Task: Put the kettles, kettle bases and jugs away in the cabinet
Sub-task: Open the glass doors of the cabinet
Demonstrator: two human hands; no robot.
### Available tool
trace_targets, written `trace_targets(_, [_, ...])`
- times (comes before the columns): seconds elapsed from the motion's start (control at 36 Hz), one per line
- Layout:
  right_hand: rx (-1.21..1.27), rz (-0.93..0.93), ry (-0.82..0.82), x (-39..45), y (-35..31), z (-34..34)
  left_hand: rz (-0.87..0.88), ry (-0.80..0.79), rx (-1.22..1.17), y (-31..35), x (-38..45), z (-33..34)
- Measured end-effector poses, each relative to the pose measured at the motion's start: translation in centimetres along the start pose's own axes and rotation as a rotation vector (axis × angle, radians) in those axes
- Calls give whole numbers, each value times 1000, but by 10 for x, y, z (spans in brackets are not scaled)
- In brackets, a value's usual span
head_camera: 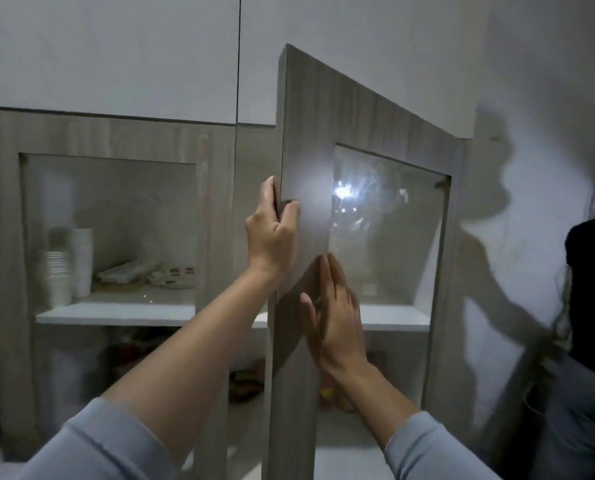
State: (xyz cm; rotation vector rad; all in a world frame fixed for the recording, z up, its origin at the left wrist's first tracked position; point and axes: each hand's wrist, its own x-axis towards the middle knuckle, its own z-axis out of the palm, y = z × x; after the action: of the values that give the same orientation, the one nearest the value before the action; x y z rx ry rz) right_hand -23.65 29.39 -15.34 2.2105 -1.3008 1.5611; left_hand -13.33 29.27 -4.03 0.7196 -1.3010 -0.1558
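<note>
My left hand (272,233) grips the open cabinet door's (310,140) edge; my right hand (336,317) lies flat, fingers together, on its frame; no readable writing.

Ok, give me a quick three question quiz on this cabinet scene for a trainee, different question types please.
1. True or false: the right cabinet door is swung open.
2. Which hand grips that door's free edge: A left hand, B right hand?
3. Fill in: behind the closed left door, stacked white ___ stand on the shelf.

Key: 1 true; 2 A; 3 cups. The right hand lies flat against the door's frame.
</note>
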Motion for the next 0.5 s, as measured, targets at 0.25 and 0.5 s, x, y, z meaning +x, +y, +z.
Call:
trace_targets(0.25, [67,143,110,-47,-10,-41,55,-215,-264,49,-54,22])
trace_targets(0.5, [-37,158,88,-90,0,-105,55,-506,-497,87,-92,56])
